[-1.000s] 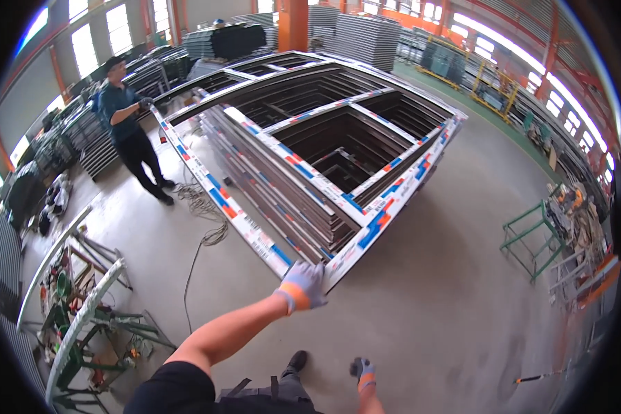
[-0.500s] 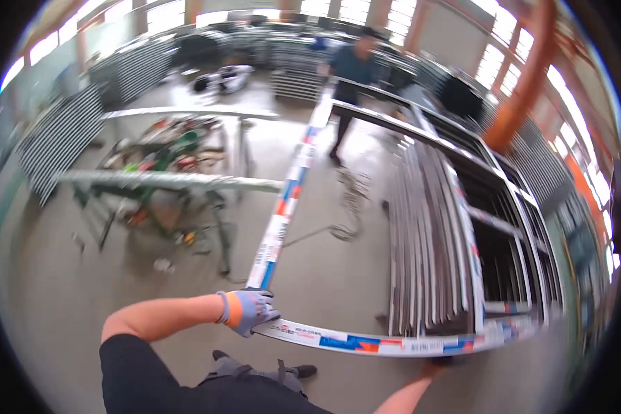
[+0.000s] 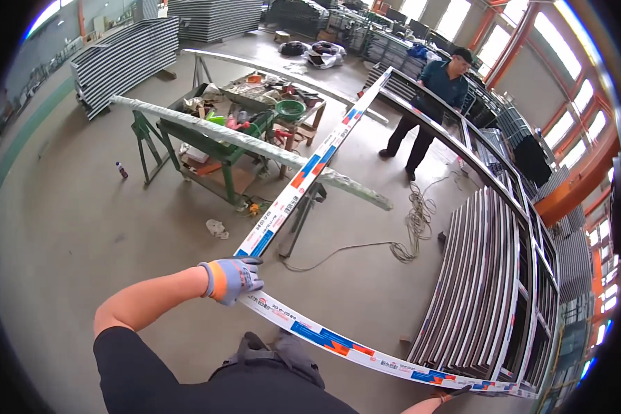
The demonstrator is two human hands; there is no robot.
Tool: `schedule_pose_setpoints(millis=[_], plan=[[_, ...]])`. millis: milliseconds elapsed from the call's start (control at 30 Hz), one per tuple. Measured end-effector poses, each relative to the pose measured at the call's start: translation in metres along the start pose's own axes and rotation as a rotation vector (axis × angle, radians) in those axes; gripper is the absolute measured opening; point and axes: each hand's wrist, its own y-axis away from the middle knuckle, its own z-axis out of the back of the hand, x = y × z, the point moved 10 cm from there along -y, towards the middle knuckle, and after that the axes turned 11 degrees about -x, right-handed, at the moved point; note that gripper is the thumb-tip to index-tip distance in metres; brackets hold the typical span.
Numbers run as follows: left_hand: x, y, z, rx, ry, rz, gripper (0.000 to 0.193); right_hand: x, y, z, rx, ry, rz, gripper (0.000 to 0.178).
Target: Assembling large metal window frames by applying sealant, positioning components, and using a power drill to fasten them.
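The gloved left hand (image 3: 233, 279) grips the near left corner of a large metal frame (image 3: 338, 339) (its faces covered in white, blue and orange film). The right hand (image 3: 455, 393) is at the frame's near edge, mostly hidden, so I cannot tell whether it is closed there. The frame reaches from the wearer to a co-worker (image 3: 440, 86) at its far side, with a stack of similar frames (image 3: 469, 283) under its right part.
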Motion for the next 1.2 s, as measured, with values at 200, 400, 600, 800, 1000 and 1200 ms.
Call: schedule_pose_setpoints(millis=[200,400,600,800,1000,1200], plan=[[0.098,0.058,-0.006,0.122,-0.074,0.170,0.035,-0.063,0.024,-0.057,-0.124,-0.073,-0.017,0.050],[0.177,0.112,-0.010,0.163,-0.092,0.322,0.040,-0.110,0.064,-0.150,-0.290,-0.141,0.014,0.043],[0.198,0.134,-0.028,0.074,0.093,0.310,0.047,-0.193,0.182,-0.301,-0.680,0.103,0.086,0.071],[0.287,0.242,-0.034,0.091,0.029,0.359,0.048,-0.355,0.289,-0.370,-0.593,-0.127,-0.283,0.069],[0.411,0.402,-0.038,-0.087,-0.050,0.508,0.044,-0.454,0.429,-0.512,-0.531,-0.110,-0.450,0.073],[0.499,0.526,-0.034,-0.032,-0.132,0.592,0.046,-0.567,0.533,-0.593,-0.358,-0.145,-0.623,0.089]])
